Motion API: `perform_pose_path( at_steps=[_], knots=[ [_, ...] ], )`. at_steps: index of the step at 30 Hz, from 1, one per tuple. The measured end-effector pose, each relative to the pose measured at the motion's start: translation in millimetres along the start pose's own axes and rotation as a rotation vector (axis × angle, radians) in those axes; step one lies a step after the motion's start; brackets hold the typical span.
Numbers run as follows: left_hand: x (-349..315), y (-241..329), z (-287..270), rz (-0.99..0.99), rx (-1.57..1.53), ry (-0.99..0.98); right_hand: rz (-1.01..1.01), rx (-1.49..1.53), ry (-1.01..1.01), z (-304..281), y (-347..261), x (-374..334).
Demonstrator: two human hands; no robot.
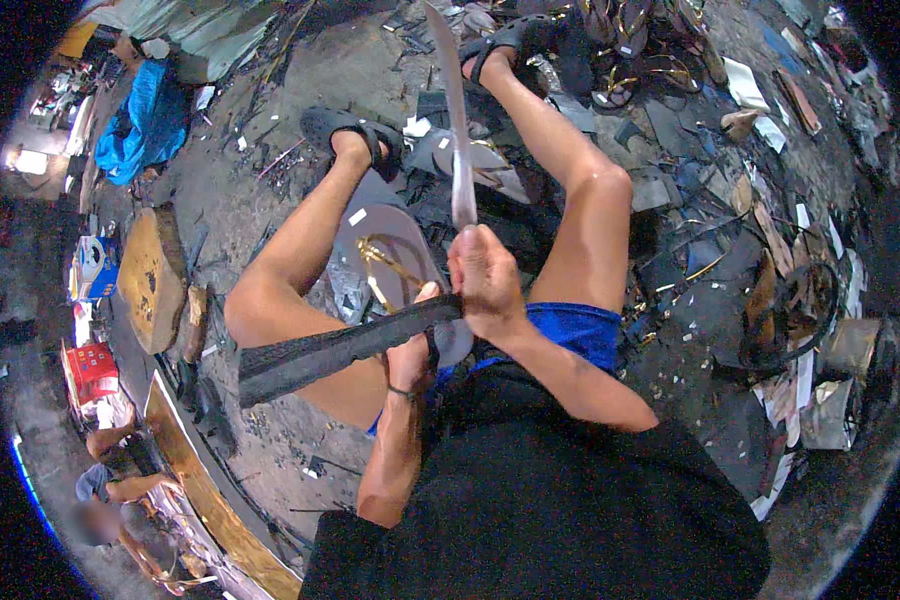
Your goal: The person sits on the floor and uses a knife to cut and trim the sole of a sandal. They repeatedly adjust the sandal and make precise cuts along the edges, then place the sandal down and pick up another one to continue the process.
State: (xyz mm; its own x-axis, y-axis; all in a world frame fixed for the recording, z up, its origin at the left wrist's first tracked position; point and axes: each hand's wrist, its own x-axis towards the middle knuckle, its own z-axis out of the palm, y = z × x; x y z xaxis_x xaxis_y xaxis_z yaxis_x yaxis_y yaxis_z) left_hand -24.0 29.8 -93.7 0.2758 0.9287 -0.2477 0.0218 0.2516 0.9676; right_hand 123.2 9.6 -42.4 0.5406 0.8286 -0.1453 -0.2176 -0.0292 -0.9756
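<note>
My right hand (485, 285) is closed round the lower end of a long knife. The slightly curved grey knife blade (460, 150) points away from me, between my legs. My left hand (410, 355) grips a thick black strip (335, 350), its thumb above the strip and the palm below. The strip reaches out to the left over my thigh, and its right end meets my right hand. A grey sandal sole (395, 240) with gold straps lies between my legs, partly hidden behind the left hand and the strip.
Dark scraps (660, 120) litter the floor. Gold-strapped sandals (620, 85) lie at the far right. On the left are a blue plastic sheet (145, 125), a wooden block (152, 280) and a red box (91, 372). Another person (130, 490) sits at the lower left. A black loop (820, 310) lies right.
</note>
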Motion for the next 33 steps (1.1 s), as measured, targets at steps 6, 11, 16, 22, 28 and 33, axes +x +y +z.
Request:
perform_pose_path(
  at_steps=[6,11,16,22,28,33],
  knots=[
    [11.6,24.5,4.6,-0.222,-0.436,0.100,0.181,-0.104,0.083,-77.9,-24.5,-8.3],
    [10.3,22.0,0.6,-0.188,-0.219,-0.094,0.207,0.112,-0.233,-55.2,-45.5,-39.6],
    [22.2,39.5,-3.9,0.147,-0.392,-0.008,0.032,-0.310,-0.304,-69.5,-37.0,-38.1],
    [49.8,114.4,-16.2,0.203,-0.248,0.225,0.034,-0.126,-0.241,-73.8,-43.6,-74.1],
    [7.3,145.6,-59.8,0.036,-0.175,0.152,-0.359,-0.565,-0.257,-98.2,-49.6,-105.4],
    [-31.7,149.6,-70.5,-0.236,-0.319,0.169,-0.227,-0.493,-0.508,-106.9,-42.0,-136.6]
  ],
)
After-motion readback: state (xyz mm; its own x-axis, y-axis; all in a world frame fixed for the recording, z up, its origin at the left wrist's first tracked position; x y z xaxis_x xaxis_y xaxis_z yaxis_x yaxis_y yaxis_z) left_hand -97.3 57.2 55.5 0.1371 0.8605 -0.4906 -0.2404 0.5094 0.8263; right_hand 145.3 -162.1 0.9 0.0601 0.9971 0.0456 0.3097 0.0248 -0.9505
